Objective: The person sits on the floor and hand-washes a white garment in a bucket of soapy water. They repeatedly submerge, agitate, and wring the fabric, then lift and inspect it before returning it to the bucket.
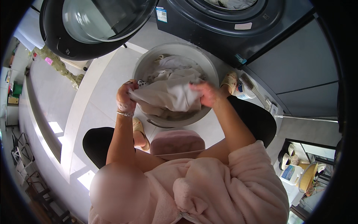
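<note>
A pale, wet cloth [170, 93] is stretched out over a round grey-white tub [210, 65] on the floor in front of me. Its left end is gripped in my left hand [125, 96], which has suds on the wrist and a silver-coloured bracelet. My right hand [207, 93] is at the cloth's right side, blurred, with its fingers over the fabric; whether they grip it is unclear. More light-coloured wet laundry [179, 63] lies in sudsy water in the tub. A black-and-white patterned piece [142, 83] shows beside my left fingers.
Beyond the tub stands a dark front-loading washing machine [193, 30] with laundry in its drum; an open round door [53, 42] overhangs the upper left. Right of the tub are a long-handled brush [253, 88] and a white container [244, 93]. A pink padded stool [177, 142] shows between my legs.
</note>
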